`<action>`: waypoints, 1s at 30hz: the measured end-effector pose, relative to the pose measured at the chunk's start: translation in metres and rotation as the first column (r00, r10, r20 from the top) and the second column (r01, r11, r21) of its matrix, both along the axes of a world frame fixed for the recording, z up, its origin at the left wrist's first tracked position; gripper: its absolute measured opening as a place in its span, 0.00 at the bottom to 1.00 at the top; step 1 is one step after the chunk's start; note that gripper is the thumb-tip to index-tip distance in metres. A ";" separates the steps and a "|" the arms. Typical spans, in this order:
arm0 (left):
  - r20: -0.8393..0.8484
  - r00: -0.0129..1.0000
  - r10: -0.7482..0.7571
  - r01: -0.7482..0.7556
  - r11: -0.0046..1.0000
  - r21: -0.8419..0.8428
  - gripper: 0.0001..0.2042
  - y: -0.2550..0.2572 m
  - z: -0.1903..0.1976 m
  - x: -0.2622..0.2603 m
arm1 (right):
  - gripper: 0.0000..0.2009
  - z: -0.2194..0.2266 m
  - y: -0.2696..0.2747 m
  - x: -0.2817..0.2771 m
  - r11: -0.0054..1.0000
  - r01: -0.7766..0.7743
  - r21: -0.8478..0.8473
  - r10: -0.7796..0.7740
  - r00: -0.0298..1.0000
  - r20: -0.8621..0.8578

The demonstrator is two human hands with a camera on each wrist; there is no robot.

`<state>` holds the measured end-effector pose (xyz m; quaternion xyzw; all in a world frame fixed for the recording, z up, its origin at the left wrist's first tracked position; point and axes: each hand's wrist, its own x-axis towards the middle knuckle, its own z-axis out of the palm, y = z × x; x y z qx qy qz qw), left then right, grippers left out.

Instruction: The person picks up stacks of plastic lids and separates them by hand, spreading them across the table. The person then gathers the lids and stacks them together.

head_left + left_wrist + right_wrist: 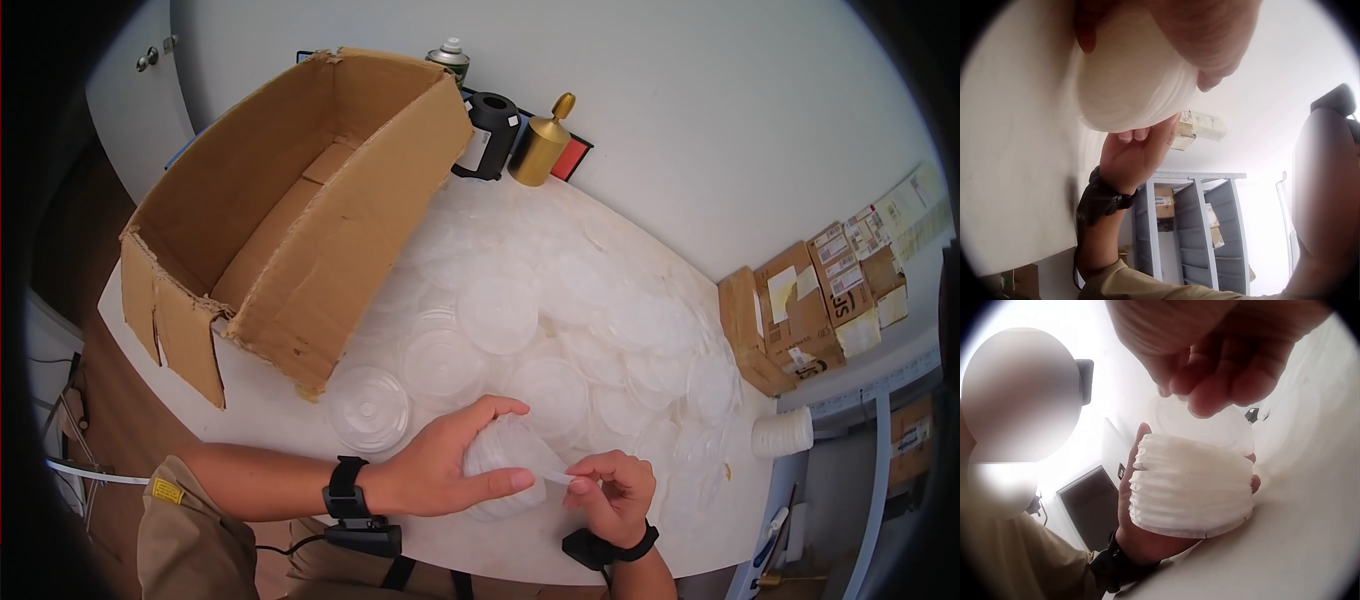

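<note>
My left hand [435, 468] grips a stack of translucent plastic lids [503, 450] just above the near part of the table, thumb on the near side and fingers around the far side. In the right wrist view, the stack's ribbed rims [1191, 487] face the camera. With thumb and fingertips, my right hand [622, 495] pinches the edge of a single lid [1207, 422], which stands tilted at the end of the stack. Beyond both hands, many loose lids [550, 300] lie spread over the white table, with one round lid [368, 408] left of the stack.
A large open cardboard box [350, 220] stands on the table's left side. Behind the lids are a gold container [541, 145], a black cylindrical container [490, 135] and a spray can [449, 58]. Another stack of lids [782, 433] sits by the right edge, near taped cartons [800, 310].
</note>
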<state>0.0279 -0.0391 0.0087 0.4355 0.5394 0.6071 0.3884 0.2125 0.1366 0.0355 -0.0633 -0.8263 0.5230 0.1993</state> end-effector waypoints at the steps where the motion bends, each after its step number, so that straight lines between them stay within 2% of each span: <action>1: 0.000 1.000 -0.003 0.003 1.000 0.000 0.30 0.001 -0.002 0.000 | 0.04 0.000 0.000 0.003 0.985 0.075 -0.153 -0.069 0.997 0.041; 3: -0.053 0.998 0.013 -0.012 0.999 0.036 0.30 0.002 -0.005 0.001 | 0.04 0.001 0.002 0.002 0.979 0.092 -0.180 -0.086 0.995 0.045; 5: -0.038 0.999 0.001 -0.001 1.000 0.020 0.29 0.001 0.000 0.000 | 0.04 0.000 0.002 0.001 0.932 0.153 -0.328 -0.157 0.988 0.015; 8: -0.046 0.999 -0.006 0.007 0.999 0.031 0.29 0.001 -0.003 0.000 | 0.06 -0.004 0.006 -0.002 0.895 0.185 -0.405 -0.215 0.976 -0.027; 9: -0.072 0.997 0.001 0.003 0.998 0.059 0.28 0.001 -0.005 -0.001 | 0.06 -0.003 0.007 -0.004 0.896 0.185 -0.405 -0.215 0.976 -0.029; 11: -0.063 0.998 -0.019 0.022 0.999 0.037 0.27 -0.001 -0.002 -0.003 | 0.10 0.001 0.008 -0.007 0.835 0.355 -0.419 -0.407 0.913 -0.037; 12: -0.052 0.998 -0.042 0.043 0.999 0.016 0.27 -0.002 -0.002 -0.004 | 0.15 -0.003 0.015 -0.005 0.840 0.367 -0.399 -0.426 0.902 -0.068; 13: -0.051 0.998 -0.041 0.042 0.999 0.016 0.27 -0.002 -0.002 -0.003 | 0.15 -0.002 0.017 -0.006 0.841 0.367 -0.399 -0.425 0.903 -0.067; 15: -0.041 0.998 -0.044 0.045 0.999 0.020 0.27 -0.001 -0.002 -0.003 | 0.24 0.008 0.020 -0.015 0.772 0.494 -0.400 -0.594 0.785 -0.177; 16: -0.041 0.998 -0.044 0.045 0.999 0.020 0.27 -0.001 -0.001 -0.003 | 0.31 0.010 0.027 -0.012 0.767 0.518 -0.379 -0.603 0.784 -0.149; 22: -0.049 0.998 -0.050 0.051 0.999 0.012 0.26 0.000 -0.001 -0.002 | 0.30 0.014 0.034 -0.022 0.685 0.590 -0.429 -0.681 0.727 -0.089; 23: -0.077 0.997 -0.017 0.021 0.998 0.057 0.26 0.001 -0.004 -0.002 | 0.30 0.011 0.034 -0.020 0.685 0.589 -0.428 -0.681 0.727 -0.090; 25: -0.101 0.995 0.023 -0.013 0.995 0.101 0.27 0.000 -0.006 -0.001 | 0.25 0.002 0.035 -0.011 0.768 0.453 -0.453 -0.538 0.840 -0.072; 26: -0.088 0.996 0.020 -0.011 0.996 0.093 0.27 0.000 -0.006 -0.001 | 0.25 -0.003 0.032 -0.006 0.770 0.450 -0.452 -0.535 0.842 -0.072; 27: -0.076 0.997 0.016 -0.009 0.996 0.085 0.27 0.000 -0.005 -0.001 | 0.22 -0.008 0.028 0.001 0.888 0.317 -0.334 -0.355 0.933 -0.059; 28: -0.076 0.997 0.018 -0.011 0.996 0.085 0.27 0.000 -0.005 -0.001 | 0.18 -0.012 0.025 0.004 0.963 0.157 -0.217 -0.166 0.986 -0.020; 29: -0.062 0.998 0.017 -0.012 0.997 0.081 0.27 0.000 -0.005 -0.001 | 0.13 -0.005 0.014 -0.002 0.976 0.078 -0.205 -0.081 0.997 -0.005; 30: -0.048 0.999 0.016 -0.013 0.997 0.077 0.27 0.000 -0.005 0.000 | 0.13 0.000 0.008 -0.005 0.980 -0.014 -0.199 0.026 0.998 0.056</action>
